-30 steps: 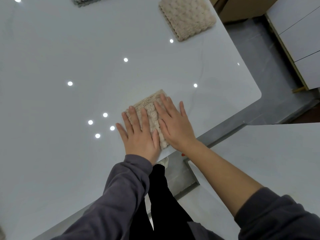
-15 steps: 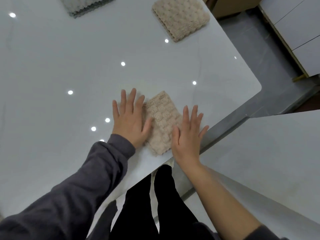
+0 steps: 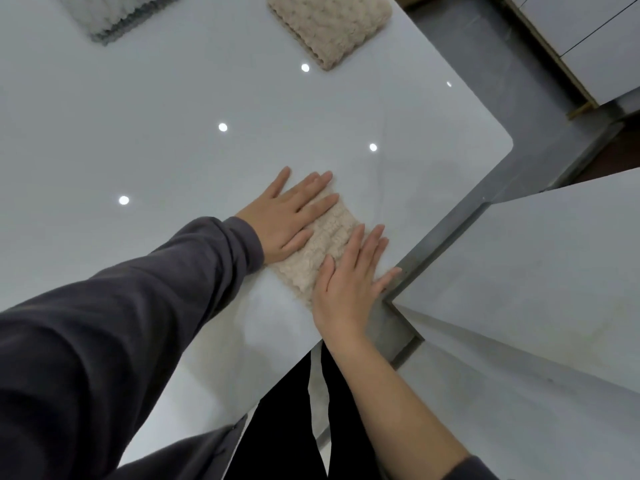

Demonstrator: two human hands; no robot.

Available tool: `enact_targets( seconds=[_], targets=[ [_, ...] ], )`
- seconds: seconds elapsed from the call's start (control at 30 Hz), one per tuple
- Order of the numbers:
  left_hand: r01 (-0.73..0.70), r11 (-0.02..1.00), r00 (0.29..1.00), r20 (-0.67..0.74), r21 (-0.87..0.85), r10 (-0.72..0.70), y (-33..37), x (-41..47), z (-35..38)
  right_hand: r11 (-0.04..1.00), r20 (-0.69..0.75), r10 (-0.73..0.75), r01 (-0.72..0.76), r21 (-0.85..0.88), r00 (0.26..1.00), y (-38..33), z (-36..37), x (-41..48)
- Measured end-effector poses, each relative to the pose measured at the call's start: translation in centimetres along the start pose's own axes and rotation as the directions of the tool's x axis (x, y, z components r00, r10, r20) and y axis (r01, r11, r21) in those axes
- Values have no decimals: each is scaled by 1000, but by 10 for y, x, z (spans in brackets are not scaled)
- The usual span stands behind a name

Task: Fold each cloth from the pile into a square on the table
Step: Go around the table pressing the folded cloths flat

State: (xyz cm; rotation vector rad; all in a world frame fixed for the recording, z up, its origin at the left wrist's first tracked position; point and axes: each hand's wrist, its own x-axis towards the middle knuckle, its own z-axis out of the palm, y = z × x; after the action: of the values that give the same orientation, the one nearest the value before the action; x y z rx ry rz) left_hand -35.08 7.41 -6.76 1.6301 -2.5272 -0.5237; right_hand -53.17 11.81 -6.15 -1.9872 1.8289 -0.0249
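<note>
Near the table [image 3: 173,150] edge, folded beige cloth [image 3: 327,242] between flat, spread left hand [image 3: 289,216], right hand [image 3: 349,284]

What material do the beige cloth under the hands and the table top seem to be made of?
The beige cloth looks like soft plush microfibre or fleece: its surface is fuzzy with raised bumps in rows. The table top looks like glossy white stone or glass, since it mirrors the ceiling lights as sharp dots; which one I cannot tell.

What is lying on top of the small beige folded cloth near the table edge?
Both hands lie flat on the small beige folded cloth: left hand on its left side, right hand on its right. The cloth beneath them is hidden.
</note>
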Motion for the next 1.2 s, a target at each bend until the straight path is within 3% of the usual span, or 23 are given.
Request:
enact_targets(
  seconds=[0.3,0.4,0.5,0.63,0.8,0.93,1.1,1.2],
  targets=[
    [-1,1000,1000,-21,13,1,7,3,5,998,27,-21,23,-54,999,-4,-4,5],
    [75,997,995,-69,-3,-75,11,-1,-3,996,31,-57,59,-72,998,5,-19,10],
    [242,968,956,-156,-65,-249,35,-11,-10,976,39,-192,195,-93,981,14,-37,20],
    [531,834,814,-185,-149,-551,84,-20,-1,860,172,-469,493,-134,866,24,-50,46],
    [767,624,612,-118,-150,-782,107,-18,21,744,278,-571,630,-222,773,36,-53,57],
    [793,578,555,-162,-194,-816,121,-10,19,682,266,-638,691,-241,722,41,-62,54],
    [853,498,482,-131,-156,-866,124,-5,28,505,372,-754,840,-199,541,41,-58,81],
    [866,484,470,-125,-128,-874,125,-4,31,443,416,-769,874,-202,485,47,-58,89]
  ],
)
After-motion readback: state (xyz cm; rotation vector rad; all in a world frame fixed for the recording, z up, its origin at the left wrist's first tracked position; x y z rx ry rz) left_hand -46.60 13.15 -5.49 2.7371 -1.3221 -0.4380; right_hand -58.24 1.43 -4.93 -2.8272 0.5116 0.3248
